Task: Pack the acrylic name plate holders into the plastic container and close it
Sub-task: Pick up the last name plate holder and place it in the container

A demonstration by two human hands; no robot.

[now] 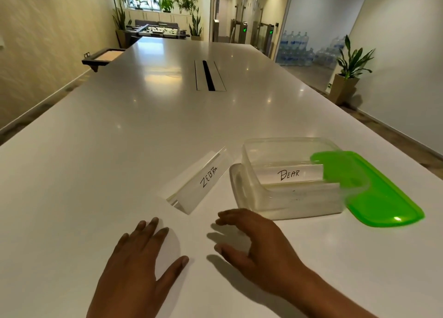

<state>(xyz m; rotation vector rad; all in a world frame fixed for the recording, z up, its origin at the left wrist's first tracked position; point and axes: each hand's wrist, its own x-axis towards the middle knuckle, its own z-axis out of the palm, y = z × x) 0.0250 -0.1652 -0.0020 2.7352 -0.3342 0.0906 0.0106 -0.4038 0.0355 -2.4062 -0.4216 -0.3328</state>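
I see the white table (119,149) filling most of the frame. Right of centre sits the clear plastic container (287,197), open, with the name plate holder marked BEAR (291,173) inside it. The green lid (374,193) lies against the container's right side, lower right of the frame. The holder marked ZEBRA (201,181) lies on the table just left of the container, above both hands and touching neither. My left hand (139,265) rests flat at bottom centre, fingers spread, holding nothing; my right hand (259,243) hovers beside it, fingers loosely apart, empty, just below the container.
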